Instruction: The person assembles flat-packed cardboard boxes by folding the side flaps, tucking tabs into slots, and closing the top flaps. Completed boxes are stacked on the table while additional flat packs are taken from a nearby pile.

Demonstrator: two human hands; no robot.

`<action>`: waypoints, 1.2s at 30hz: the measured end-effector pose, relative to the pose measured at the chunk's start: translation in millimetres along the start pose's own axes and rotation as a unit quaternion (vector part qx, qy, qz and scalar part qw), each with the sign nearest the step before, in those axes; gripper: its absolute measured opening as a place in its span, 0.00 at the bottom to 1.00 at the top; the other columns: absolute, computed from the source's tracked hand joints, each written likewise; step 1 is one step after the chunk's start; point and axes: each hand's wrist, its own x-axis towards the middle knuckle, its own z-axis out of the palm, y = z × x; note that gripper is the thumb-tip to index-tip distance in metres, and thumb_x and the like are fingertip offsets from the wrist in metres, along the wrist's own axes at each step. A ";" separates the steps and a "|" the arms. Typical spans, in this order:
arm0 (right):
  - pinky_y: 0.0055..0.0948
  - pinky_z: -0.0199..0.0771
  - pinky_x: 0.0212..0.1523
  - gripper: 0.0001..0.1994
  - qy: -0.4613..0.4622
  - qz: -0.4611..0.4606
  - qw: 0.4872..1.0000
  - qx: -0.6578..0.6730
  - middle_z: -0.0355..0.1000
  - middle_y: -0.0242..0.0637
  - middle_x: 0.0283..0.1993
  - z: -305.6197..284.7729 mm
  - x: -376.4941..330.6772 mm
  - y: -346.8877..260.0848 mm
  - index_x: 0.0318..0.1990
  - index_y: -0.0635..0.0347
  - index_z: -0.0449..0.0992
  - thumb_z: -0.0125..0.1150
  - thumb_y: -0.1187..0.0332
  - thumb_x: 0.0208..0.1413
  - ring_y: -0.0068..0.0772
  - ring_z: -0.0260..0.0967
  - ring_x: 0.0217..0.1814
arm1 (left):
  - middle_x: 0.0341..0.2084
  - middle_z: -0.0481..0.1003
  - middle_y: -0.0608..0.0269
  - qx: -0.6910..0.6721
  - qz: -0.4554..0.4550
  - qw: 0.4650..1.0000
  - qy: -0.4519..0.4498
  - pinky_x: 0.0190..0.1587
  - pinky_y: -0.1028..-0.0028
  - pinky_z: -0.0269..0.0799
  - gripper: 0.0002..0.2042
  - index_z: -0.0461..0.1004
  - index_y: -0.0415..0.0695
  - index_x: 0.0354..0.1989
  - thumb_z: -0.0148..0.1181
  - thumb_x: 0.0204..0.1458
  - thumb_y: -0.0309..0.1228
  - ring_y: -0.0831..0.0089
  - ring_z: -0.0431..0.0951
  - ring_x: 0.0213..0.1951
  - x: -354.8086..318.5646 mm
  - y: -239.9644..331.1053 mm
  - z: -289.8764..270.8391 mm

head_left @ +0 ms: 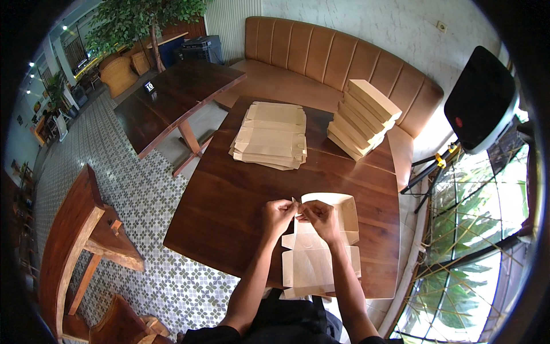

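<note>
A partly folded brown cardboard box [309,270] lies in front of me near the table's front edge. Its far panel and right-hand side flaps stand up, while the near panel lies flat. At its far left corner, my left hand [279,215] pinches a small flap between thumb and fingers. Close beside it, my right hand [321,219] is closed on the same corner, fingertips almost meeting the left ones. The fingers partly hide the corner's folds. Farther off lie several flat cardboard box blanks [274,133] in a pile. To their right rises a stack of folded cardboard boxes [362,121].
All the cardboard is on a dark wooden table [223,212]. Behind it curves a brown padded bench [321,51]. A second wooden table [172,103] stands at the far left, a wooden chair [74,241] at the near left, and a black speaker [480,100] at the right.
</note>
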 end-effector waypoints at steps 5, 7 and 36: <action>0.30 0.89 0.42 0.12 -0.016 0.043 0.998 0.042 0.83 0.44 0.40 -5.8 6.9 3.9 0.46 0.70 0.81 0.71 0.69 0.63 0.31 0.83 0.39 | 0.28 0.85 0.61 0.012 0.002 1.000 -0.012 0.29 0.78 0.77 0.10 0.85 0.34 0.40 0.68 0.63 0.31 0.80 0.81 0.27 -2.2 9.0 -1.4; 0.28 0.88 0.42 0.10 -0.016 0.045 0.998 0.046 0.82 0.41 0.39 -7.6 8.7 5.2 0.45 0.68 0.80 0.71 0.70 0.62 0.30 0.82 0.39 | 0.29 0.85 0.60 -0.013 0.012 0.999 -0.028 0.30 0.77 0.77 0.11 0.85 0.33 0.41 0.67 0.64 0.31 0.78 0.82 0.28 -4.0 11.9 -3.1; 0.27 0.83 0.38 0.09 0.065 -0.045 0.985 -0.155 0.82 0.45 0.32 22.5 1.2 -3.8 0.39 0.72 0.77 0.63 0.71 0.67 0.27 0.83 0.36 | 0.25 0.83 0.49 0.165 0.026 0.986 0.021 0.29 0.67 0.78 0.15 0.80 0.34 0.31 0.69 0.60 0.37 0.64 0.85 0.27 0.0 41.6 -6.9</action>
